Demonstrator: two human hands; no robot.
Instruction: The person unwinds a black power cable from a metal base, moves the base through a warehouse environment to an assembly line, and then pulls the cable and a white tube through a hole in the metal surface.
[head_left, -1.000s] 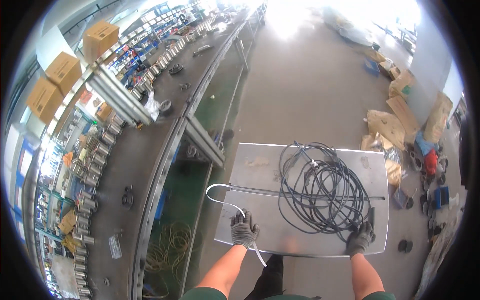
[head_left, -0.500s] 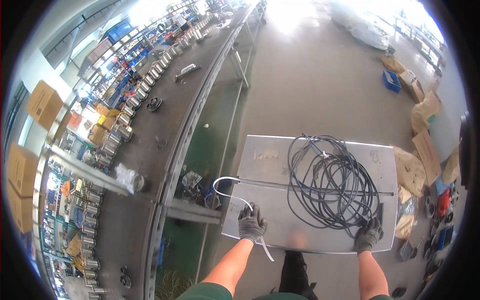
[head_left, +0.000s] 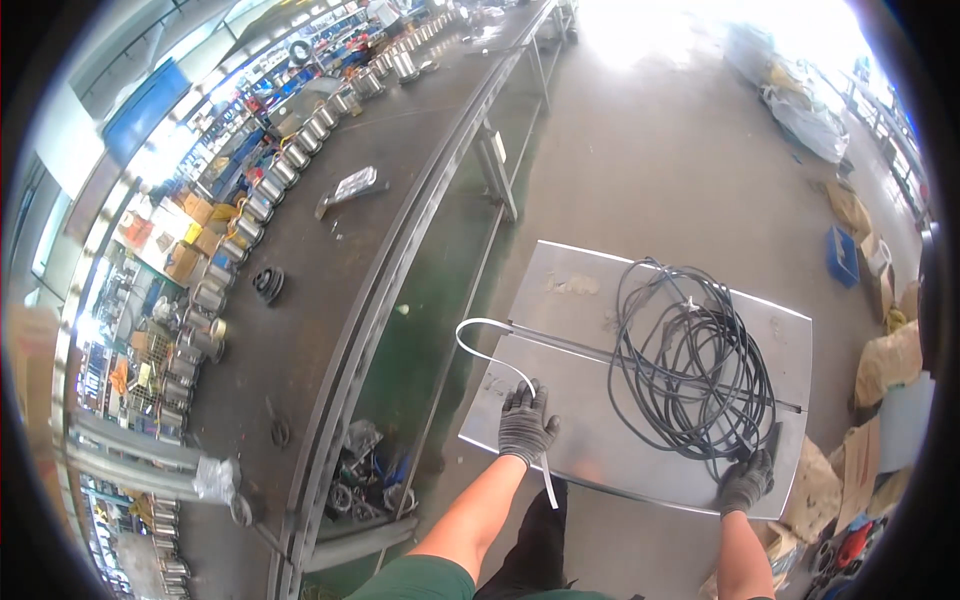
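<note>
A coil of black cable point(head_left: 690, 380) lies loosely on the right part of a flat grey metal panel point(head_left: 560, 400), which has a slot across its middle. My left hand point(head_left: 527, 428), in a grey knit glove, lies on the panel's near left edge with its fingers stretched out. A white strip point(head_left: 478, 322) loops out from the slot's left end, passes under this hand and hangs past the near edge. At the near right edge, my gloved right hand point(head_left: 745, 482) is curled at the coil's lower end, beside a dark flat piece point(head_left: 774, 437). Its fingertips are partly hidden.
Along the left runs a long dark workbench point(head_left: 340, 270) with a metal rail. Metal cylinders point(head_left: 270, 185) line its far side. On the right floor are a blue bin point(head_left: 841, 256), brown paper and cardboard point(head_left: 890, 365). Bagged parts point(head_left: 365, 470) sit under the bench.
The whole view has shifted and turned, so the panel now sits farther right and more slanted. Both hands keep their places on it, and the cable and strip lie as before.
</note>
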